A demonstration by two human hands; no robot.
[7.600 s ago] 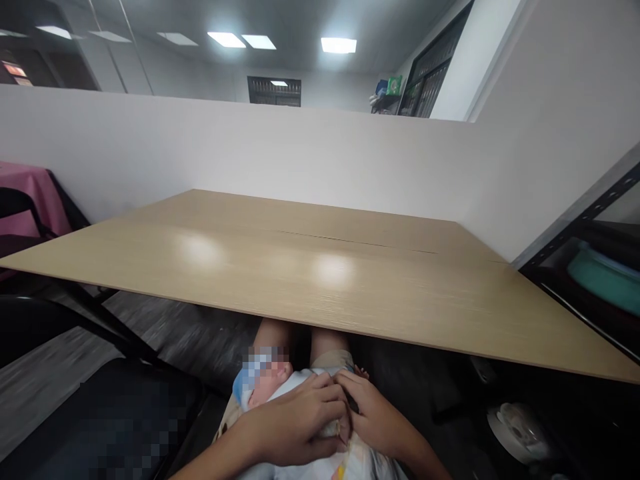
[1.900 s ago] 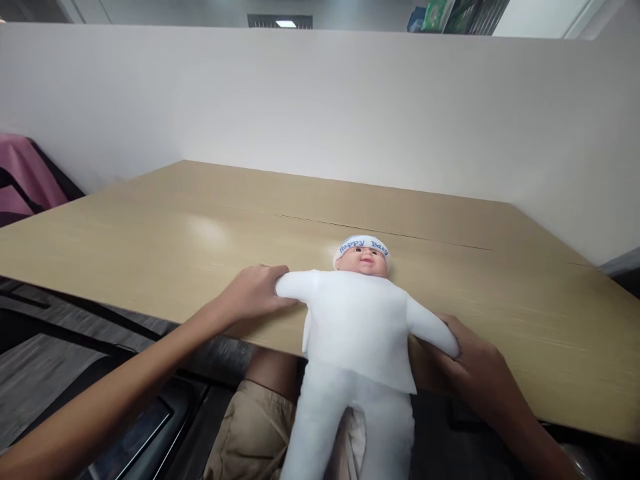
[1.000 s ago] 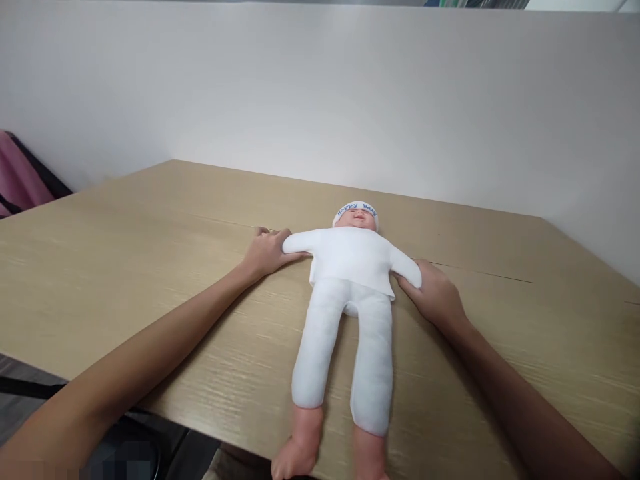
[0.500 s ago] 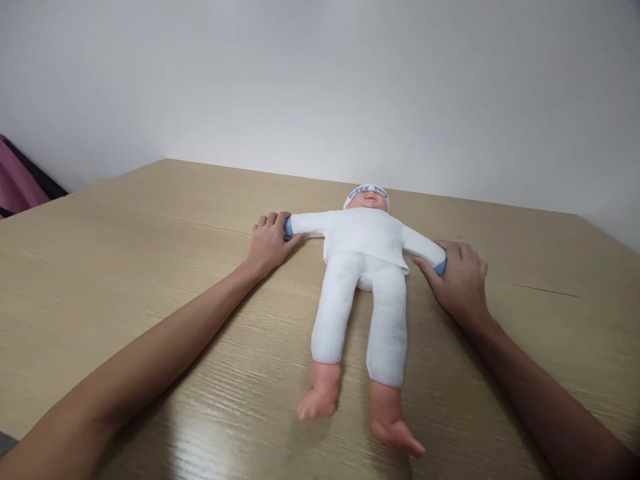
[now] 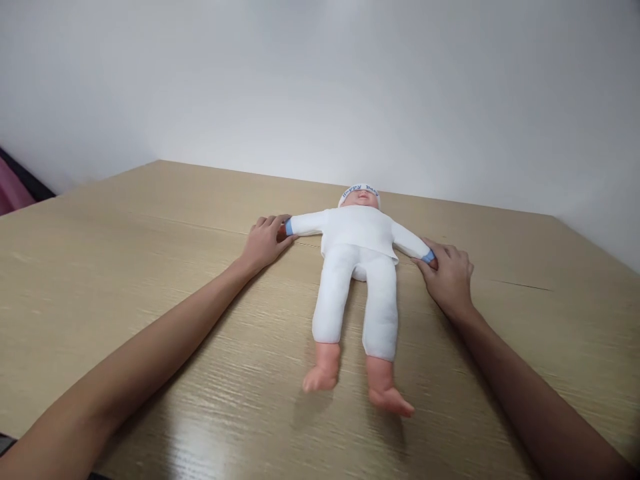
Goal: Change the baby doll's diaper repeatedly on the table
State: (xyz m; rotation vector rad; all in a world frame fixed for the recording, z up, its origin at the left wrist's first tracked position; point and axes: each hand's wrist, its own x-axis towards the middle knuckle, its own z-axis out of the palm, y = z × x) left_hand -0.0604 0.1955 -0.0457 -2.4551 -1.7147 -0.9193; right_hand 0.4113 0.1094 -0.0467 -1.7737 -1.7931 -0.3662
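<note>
A baby doll (image 5: 357, 230) lies on its back on the wooden table, head away from me and bare feet towards me. It wears a white top, white trousers and a white cap (image 5: 359, 189) with blue lettering. Both its arms are stretched out sideways, with blue cuffs at the wrists. My left hand (image 5: 265, 240) is closed around the doll's hand at the left. At the right, my right hand (image 5: 449, 277) grips the doll's other hand, thumb on the near side. The doll's own hands are mostly hidden in my fingers.
The wooden table (image 5: 200, 373) spreads out on all sides of the doll, with a thin seam running across it. A pale wall (image 5: 320, 87) rises behind its far edge. Pink and black cloth (image 5: 17, 183) shows at the far left.
In the view, the doll and both hands sit slightly further left, and its feet appear higher. My fingers have shifted outward from the cuffs, so more blue shows. Both hands keep their hold.
</note>
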